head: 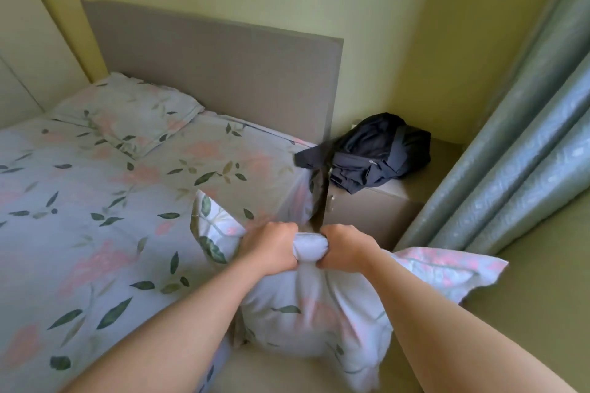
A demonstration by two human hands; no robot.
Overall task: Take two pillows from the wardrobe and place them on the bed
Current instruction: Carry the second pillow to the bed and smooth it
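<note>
I hold a floral pillow (pixel 306 313) in front of me at the bed's right edge, above the floor. My left hand (pixel 271 249) and my right hand (pixel 343 249) both clutch its bunched top edge, fists side by side. A second floral pillow (pixel 127 115) lies flat at the far left of the bed (pixel 95 217), against the grey headboard (pixel 223 64). The bed has a matching sheet with pink flowers and green leaves.
A bedside cabinet (pixel 367 217) stands right of the bed with a dark bundle of clothing (pixel 373 153) on top. Pale green curtains (pixel 526 137) hang at the right. Yellow walls rise behind the headboard. A wardrobe panel (pixel 28 57) borders the left.
</note>
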